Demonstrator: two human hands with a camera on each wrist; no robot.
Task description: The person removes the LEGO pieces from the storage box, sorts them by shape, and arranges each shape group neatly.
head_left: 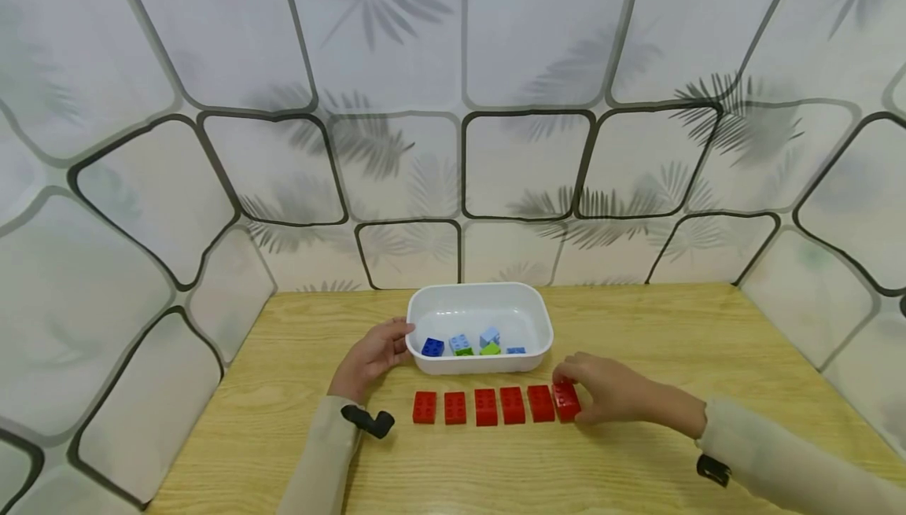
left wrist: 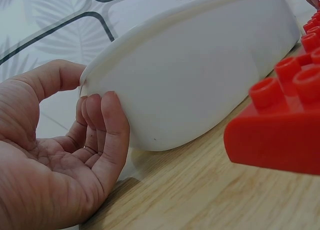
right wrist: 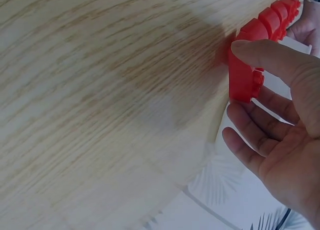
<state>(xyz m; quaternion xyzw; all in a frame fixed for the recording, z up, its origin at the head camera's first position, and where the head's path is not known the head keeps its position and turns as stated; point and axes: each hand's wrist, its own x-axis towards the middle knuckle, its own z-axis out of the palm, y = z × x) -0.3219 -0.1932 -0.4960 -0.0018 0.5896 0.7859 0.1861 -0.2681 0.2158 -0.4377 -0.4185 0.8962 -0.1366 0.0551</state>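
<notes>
A white plastic tub (head_left: pixel 480 363) stands on the wooden table, with several blue, light blue and green toy bricks inside. My left hand (head_left: pixel 375 354) grips its left end, thumb at the rim and fingers curled against the outer wall, as the left wrist view shows. In front of the tub runs a row of several red toy bricks (head_left: pixel 485 407), studs up. At the row's right end, my right hand (head_left: pixel 609 389) pinches the last red brick (right wrist: pixel 241 80) between thumb and fingers. That brick is slightly tilted and sits close beside its neighbour.
The wooden table (head_left: pixel 453 476) reaches back to a patterned curtain (head_left: pixel 524 169), which also closes off both sides. Black straps with camera mounts are on both wrists. The nearest red brick (left wrist: pixel 275 140) looms large by the left wrist camera.
</notes>
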